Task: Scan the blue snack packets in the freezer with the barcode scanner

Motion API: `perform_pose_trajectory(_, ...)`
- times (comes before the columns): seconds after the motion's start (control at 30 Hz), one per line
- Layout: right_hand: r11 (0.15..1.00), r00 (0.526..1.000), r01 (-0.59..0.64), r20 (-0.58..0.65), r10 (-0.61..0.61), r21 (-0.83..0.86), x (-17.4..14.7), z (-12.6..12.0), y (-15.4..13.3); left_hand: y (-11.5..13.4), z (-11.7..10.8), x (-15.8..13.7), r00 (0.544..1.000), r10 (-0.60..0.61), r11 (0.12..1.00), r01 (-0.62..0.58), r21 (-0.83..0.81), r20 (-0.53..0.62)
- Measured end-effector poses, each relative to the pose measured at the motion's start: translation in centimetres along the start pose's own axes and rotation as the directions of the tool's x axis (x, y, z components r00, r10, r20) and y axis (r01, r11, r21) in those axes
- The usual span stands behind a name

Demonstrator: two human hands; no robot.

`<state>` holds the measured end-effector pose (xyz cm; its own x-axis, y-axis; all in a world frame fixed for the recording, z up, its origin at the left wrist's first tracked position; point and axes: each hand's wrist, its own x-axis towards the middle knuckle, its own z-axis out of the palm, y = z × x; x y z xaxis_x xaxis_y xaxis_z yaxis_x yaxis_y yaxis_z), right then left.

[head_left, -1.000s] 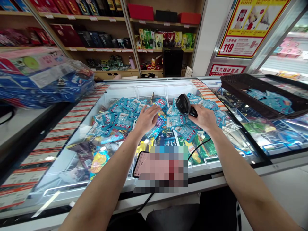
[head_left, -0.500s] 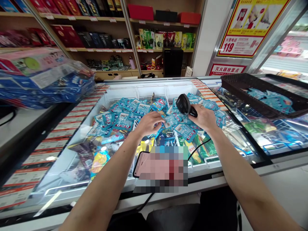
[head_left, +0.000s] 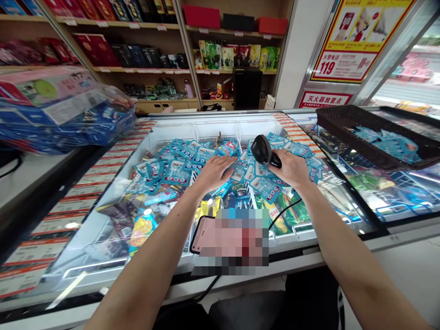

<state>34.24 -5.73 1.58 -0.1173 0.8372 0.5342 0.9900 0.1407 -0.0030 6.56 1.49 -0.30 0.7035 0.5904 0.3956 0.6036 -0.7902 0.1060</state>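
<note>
My right hand [head_left: 292, 168] is wrapped round the handle of a black barcode scanner [head_left: 261, 150], its head tilted over the packets and its cable running down toward me. To the left, my left hand [head_left: 216, 173] is stretched out with its fingers apart, over or lightly on the heap. Light-blue packets [head_left: 265, 187] with barcodes lie in a loose pile beneath both hands, inside an open chest freezer [head_left: 254, 130]. Whether my left fingertips touch a packet I cannot tell. A phone [head_left: 202, 236], partly blurred out, rests at the near edge between my forearms.
A dark brown basket [head_left: 364, 151] holding more blue packets stands on the right. Plastic-wrapped boxes [head_left: 65, 110] are stacked at the left. Orange-and-white price labels [head_left: 89, 192] line the freezer's side. Shelves of goods [head_left: 137, 71] rise behind.
My left hand's fingers have gone from curled to stretched out, reaching slightly forward. My right hand and the scanner have stayed nearly still.
</note>
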Motion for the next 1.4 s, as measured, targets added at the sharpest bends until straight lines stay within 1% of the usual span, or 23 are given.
perform_pose_trajectory(0.17, 1.0, 1.0, 0.007, -0.003, -0.007, 0.018, 0.0, 0.1, 0.0, 0.1, 0.0, -0.1, 0.996, -0.091, 0.994, 0.091, 0.06, -0.003)
perform_pose_trajectory(0.23, 1.0, 1.0, 0.01, -0.007, -0.01, 0.019, 0.0, 0.2, 0.0, 0.1, 0.0, -0.1, 0.996, -0.084, 0.994, 0.084, 0.068, 0.007)
perform_pose_trajectory(0.33, 1.0, 1.0, 0.011, -0.007, -0.011, 0.015, 0.0, 0.2, 0.0, 0.0, 0.1, -0.1, 0.996, -0.064, 0.997, 0.061, 0.057, 0.056)
perform_pose_trajectory(0.4, 1.0, 1.0, 0.01, -0.004, -0.01, 0.016, 0.0, 0.2, 0.0, 0.0, 0.1, -0.1, 0.995, -0.074, 0.996, 0.071, 0.048, 0.068)
perform_pose_trajectory(0.53, 1.0, 1.0, 0.011, 0.003, -0.011, 0.02, 0.0, 0.2, 0.0, -0.3, 0.0, -0.1, 0.992, -0.129, 0.992, 0.129, 0.002, 0.0)
perform_pose_trajectory(0.67, 0.998, 0.999, 0.044, -0.011, -0.043, 0.035, -0.1, 0.1, -0.1, -1.2, 0.1, -0.1, 0.979, -0.181, 0.977, 0.167, -0.133, -0.099)
perform_pose_trajectory(0.73, 0.997, 0.998, 0.063, -0.024, -0.062, 0.051, -0.1, 0.0, -0.3, -1.9, 0.5, -0.1, 0.956, -0.238, 0.956, 0.199, -0.216, -0.171)
perform_pose_trajectory(0.8, 0.995, 0.997, 0.078, -0.033, -0.076, 0.063, -0.1, -0.1, -0.4, -2.6, 1.1, -0.1, 0.912, -0.332, 0.914, 0.249, -0.32, -0.241)
perform_pose_trajectory(0.87, 0.993, 0.995, 0.095, -0.031, -0.093, 0.07, -0.1, -0.2, -0.4, -3.4, 1.7, -0.1, 0.864, -0.42, 0.857, 0.277, -0.435, -0.276)
perform_pose_trajectory(1.0, 0.984, 0.988, 0.157, -0.008, -0.157, 0.081, -0.1, -0.4, -0.5, -4.3, 2.3, 0.1, 0.772, -0.547, 0.712, 0.225, -0.666, -0.324)
perform_pose_trajectory(1.07, 0.975, 0.979, 0.201, 0.002, -0.202, 0.095, -0.1, -0.4, -0.5, -4.5, 2.3, 0.1, 0.75, -0.584, 0.649, 0.202, -0.733, -0.31)
perform_pose_trajectory(1.17, 0.961, 0.967, 0.254, 0.009, -0.256, 0.11, -0.2, -0.3, -0.5, -4.4, 2.2, 0.2, 0.746, -0.605, 0.593, 0.19, -0.783, -0.277)
perform_pose_trajectory(1.33, 0.953, 0.957, 0.284, 0.027, -0.289, 0.108, -0.2, -0.2, -0.6, -4.1, 2.1, 0.1, 0.797, -0.554, 0.588, 0.17, -0.791, -0.24)
perform_pose_trajectory(1.4, 0.949, 0.953, 0.297, 0.038, -0.302, 0.104, -0.2, -0.1, -0.6, -4.1, 2.0, 0.1, 0.808, -0.542, 0.589, 0.17, -0.79, -0.23)
